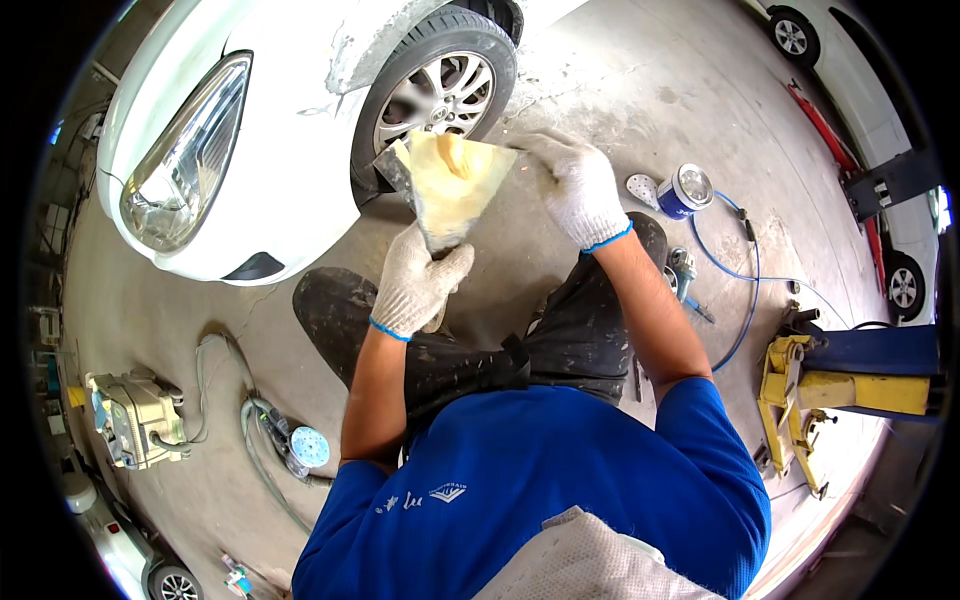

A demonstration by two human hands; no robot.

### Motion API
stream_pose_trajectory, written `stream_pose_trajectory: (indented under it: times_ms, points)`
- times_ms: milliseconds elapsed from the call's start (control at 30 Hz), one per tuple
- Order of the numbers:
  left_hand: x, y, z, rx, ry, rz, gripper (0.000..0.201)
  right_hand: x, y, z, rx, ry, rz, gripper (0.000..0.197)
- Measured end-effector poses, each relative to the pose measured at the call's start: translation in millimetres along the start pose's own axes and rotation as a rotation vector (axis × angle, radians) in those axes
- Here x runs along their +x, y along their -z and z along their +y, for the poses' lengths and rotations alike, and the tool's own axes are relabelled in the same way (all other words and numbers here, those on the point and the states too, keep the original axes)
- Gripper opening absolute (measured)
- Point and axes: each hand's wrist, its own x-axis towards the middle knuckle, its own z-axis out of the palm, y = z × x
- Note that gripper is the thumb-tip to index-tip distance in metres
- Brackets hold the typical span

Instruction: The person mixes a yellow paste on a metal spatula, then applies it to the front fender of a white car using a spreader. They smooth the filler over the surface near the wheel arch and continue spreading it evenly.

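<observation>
My left hand (415,285), in a white knit glove with a blue cuff, grips a putty spreader (450,205) upright by its narrow lower end. Its broad face is pale yellow and smeared, with a thicker dab of yellow putty (456,155) near the top. A dark grey plate edge (394,172) shows behind it on the left. My right hand (580,190), gloved alike, is at the spreader's upper right corner, its fingers drawn together and pointing left. Whether they pinch the corner or something thin, I cannot make out. Both hands are over my bent knees.
A white car's front wheel (440,100) and scuffed fender (365,45) stand close ahead. On the right are an open can (686,190), an air tool (682,270) with a blue hose (757,290), and a yellow lift arm (790,400). A hosed sander (300,447) lies at left.
</observation>
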Motion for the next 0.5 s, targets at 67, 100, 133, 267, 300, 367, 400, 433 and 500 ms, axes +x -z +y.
stream_pose_trajectory:
  times_ms: [67, 100, 133, 267, 300, 367, 400, 433, 500]
  points:
    - [4.5, 3.9, 1.0, 0.006, -0.028, 0.062, 0.021, 1.1, 5.5, -5.9, -0.018, -0.035, 0.136, 0.043]
    - [7.9, 8.4, 3.6, 0.151, -0.01, 0.069, 0.021, -2.7, 8.5, -15.0, -0.025, -0.051, 0.167, 0.047]
    - [10.9, 4.7, 4.1, 0.204, -0.05, 0.095, 0.022, -6.1, 6.9, -25.9, -0.021, 0.027, 0.14, 0.048]
    - [12.4, -4.7, 12.3, 0.335, -0.2, 0.166, 0.025, -16.3, -15.5, -49.7, 0.091, 0.131, 0.01, 0.052]
    - [13.5, -1.2, 2.2, 0.316, -0.249, 0.153, 0.025, -15.5, -9.7, -47.7, 0.109, 0.142, -0.048, 0.051]
    - [11.8, -1.6, 6.0, 0.273, -0.181, 0.155, 0.027, -15.4, -0.3, -39.2, 0.13, 0.113, -0.035, 0.047]
    - [10.8, -3.3, 4.8, 0.285, -0.19, 0.152, 0.027, -15.7, -0.7, -34.3, 0.132, 0.071, 0.048, 0.044]
    - [11.6, -4.6, 5.7, 0.298, -0.205, 0.148, 0.027, -9.7, 5.5, -40.1, 0.142, -0.039, 0.132, 0.042]
    - [12.8, -9.9, 13.7, 0.329, -0.16, 0.108, 0.028, -4.9, -4.7, -44.0, 0.115, 0.035, 0.116, 0.04]
